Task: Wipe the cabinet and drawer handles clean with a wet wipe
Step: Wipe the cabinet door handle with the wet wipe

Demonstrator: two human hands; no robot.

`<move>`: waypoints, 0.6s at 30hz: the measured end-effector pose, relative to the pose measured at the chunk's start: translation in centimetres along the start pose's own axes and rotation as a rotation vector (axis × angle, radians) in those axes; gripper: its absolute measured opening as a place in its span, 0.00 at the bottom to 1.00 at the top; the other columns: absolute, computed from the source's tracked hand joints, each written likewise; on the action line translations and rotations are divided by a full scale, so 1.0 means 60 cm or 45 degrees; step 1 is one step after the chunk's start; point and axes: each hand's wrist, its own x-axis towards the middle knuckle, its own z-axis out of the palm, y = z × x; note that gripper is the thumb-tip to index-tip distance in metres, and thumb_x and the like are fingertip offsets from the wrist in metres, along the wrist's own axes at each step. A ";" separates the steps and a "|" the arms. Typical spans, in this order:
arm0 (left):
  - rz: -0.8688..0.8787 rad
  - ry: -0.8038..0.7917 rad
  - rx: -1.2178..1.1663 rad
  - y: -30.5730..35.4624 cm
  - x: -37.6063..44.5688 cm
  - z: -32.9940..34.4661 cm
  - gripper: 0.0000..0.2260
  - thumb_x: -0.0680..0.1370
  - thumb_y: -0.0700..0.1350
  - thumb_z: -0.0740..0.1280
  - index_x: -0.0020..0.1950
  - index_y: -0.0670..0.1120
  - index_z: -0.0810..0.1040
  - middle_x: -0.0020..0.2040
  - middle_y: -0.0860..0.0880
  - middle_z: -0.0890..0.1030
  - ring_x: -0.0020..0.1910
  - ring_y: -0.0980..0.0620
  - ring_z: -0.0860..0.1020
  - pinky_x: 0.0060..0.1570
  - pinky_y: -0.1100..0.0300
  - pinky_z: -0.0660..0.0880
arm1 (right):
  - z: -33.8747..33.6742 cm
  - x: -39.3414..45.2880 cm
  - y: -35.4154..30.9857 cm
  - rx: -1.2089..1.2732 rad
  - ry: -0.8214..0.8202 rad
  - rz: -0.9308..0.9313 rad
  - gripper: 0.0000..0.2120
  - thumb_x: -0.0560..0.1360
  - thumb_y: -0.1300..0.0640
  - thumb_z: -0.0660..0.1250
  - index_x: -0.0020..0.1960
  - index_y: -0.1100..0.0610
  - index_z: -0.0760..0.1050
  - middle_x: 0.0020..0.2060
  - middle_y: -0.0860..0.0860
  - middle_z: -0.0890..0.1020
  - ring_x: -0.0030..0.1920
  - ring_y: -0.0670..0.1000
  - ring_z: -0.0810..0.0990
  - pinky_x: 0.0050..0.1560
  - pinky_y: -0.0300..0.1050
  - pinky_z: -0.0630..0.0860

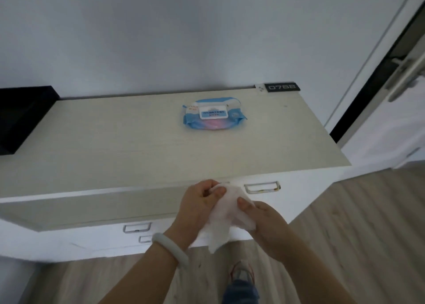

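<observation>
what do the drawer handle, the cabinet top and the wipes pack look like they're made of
Drawer handle: probably metal, silvery with bright glints along its thin frame.
Cabinet top: looks like pale wood-grain laminate or veneer, matte, with faint streaks; which one is unclear.
Wipes pack: soft blue plastic film, glossy and crinkled at the edges, with a stiffer white flap.

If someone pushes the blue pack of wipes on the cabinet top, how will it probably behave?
The pack lies flat and low, so it would likely slide on the smooth cabinet top, not roll or tip. Its crinkled film ends suggest a soft body that may dent. The flap on top looks closed, so nothing should spill.
</observation>
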 end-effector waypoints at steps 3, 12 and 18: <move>-0.022 -0.033 0.091 -0.022 -0.041 0.028 0.09 0.76 0.45 0.70 0.36 0.49 0.79 0.29 0.55 0.76 0.29 0.56 0.72 0.33 0.62 0.70 | -0.006 -0.047 0.033 0.239 0.057 0.005 0.25 0.72 0.48 0.71 0.58 0.68 0.77 0.56 0.68 0.79 0.58 0.68 0.77 0.63 0.66 0.70; 0.582 0.137 0.792 -0.053 -0.025 0.100 0.12 0.79 0.46 0.58 0.59 0.50 0.77 0.55 0.55 0.76 0.57 0.58 0.73 0.59 0.63 0.69 | -0.106 -0.077 0.041 0.287 0.643 -0.228 0.13 0.77 0.54 0.63 0.54 0.61 0.79 0.47 0.62 0.84 0.46 0.62 0.84 0.45 0.55 0.80; 0.711 0.244 1.338 -0.082 0.071 0.122 0.24 0.82 0.53 0.50 0.75 0.44 0.65 0.75 0.46 0.64 0.76 0.48 0.58 0.73 0.45 0.56 | -0.206 -0.016 0.057 -0.177 0.985 -0.496 0.13 0.81 0.51 0.57 0.58 0.48 0.79 0.47 0.48 0.84 0.52 0.52 0.81 0.53 0.55 0.75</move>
